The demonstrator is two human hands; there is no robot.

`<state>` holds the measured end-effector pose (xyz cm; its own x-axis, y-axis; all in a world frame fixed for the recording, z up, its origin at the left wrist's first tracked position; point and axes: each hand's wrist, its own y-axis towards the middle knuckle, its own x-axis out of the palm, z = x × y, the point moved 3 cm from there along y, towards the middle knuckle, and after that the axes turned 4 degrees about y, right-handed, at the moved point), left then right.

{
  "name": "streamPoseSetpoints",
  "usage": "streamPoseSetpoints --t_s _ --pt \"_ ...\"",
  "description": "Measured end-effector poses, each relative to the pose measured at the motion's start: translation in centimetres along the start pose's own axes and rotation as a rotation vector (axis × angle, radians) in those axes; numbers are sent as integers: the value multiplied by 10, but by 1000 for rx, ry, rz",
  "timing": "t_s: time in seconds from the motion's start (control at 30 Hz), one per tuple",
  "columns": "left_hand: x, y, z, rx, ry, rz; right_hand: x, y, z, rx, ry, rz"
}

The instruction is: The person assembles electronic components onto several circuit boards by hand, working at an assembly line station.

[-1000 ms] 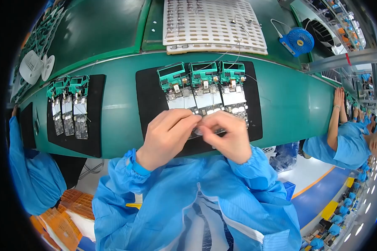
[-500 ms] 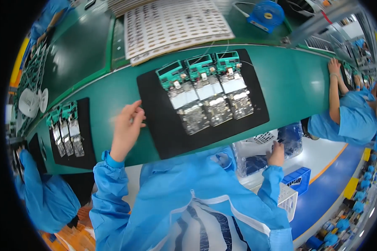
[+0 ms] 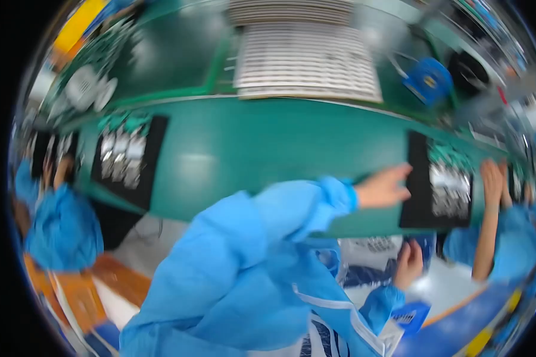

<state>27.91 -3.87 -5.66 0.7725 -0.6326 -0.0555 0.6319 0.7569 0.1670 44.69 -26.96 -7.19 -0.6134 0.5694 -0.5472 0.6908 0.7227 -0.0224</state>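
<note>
A black mat (image 3: 415,190) lies on the green bench toward the right, carrying several circuit boards (image 3: 451,193) with silver parts and green frames (image 3: 449,156) at their far ends. My left hand (image 3: 387,187) reaches across to the right, fingers stretched out and blurred, at the mat's left edge. Whether the fingertips touch the mat cannot be made out. Below the bench edge, my right hand (image 3: 408,265) is raised with fingers loosely bent and apart; nothing shows in it. It is nearest to a plastic-wrapped package (image 3: 369,250).
At the left, another black mat (image 3: 143,184) bears similar boards. White slotted trays (image 3: 307,65) are stacked behind the bench, with a blue fan (image 3: 429,80) beside them. A co-worker's arms (image 3: 491,202) are just right of the nearer mat. Another person (image 3: 65,226) sits at the left.
The mat with boards has moved from in front of me to the right. My left hand has swung from its left side across my body. My right hand stays low; the view has turned.
</note>
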Motion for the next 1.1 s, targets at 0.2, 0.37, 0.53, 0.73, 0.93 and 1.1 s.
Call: streamPoseSetpoints --t_s 0.2,0.37,0.53,0.73,0.93,1.1 --pt "-75 -103 98 248 335 48 -12 -39 -56 -32 -145 -219" --pt "-266 -233 168 -15 1040 735 37 -44 -117 -127 -34 -354" --pt "-510 -454 109 -356 1345 1155 104 -17 -208 -415 -85 -570" --pt "-658 -631 34 -800 1500 1171 198 66 -288 -691 -179 -644" --pt "-644 -607 42 -737 1244 1126 271 183 -317 -826 -187 -348" --pt "-571 -582 57 -644 820 1148 311 235 -326 -941 -446 -216"
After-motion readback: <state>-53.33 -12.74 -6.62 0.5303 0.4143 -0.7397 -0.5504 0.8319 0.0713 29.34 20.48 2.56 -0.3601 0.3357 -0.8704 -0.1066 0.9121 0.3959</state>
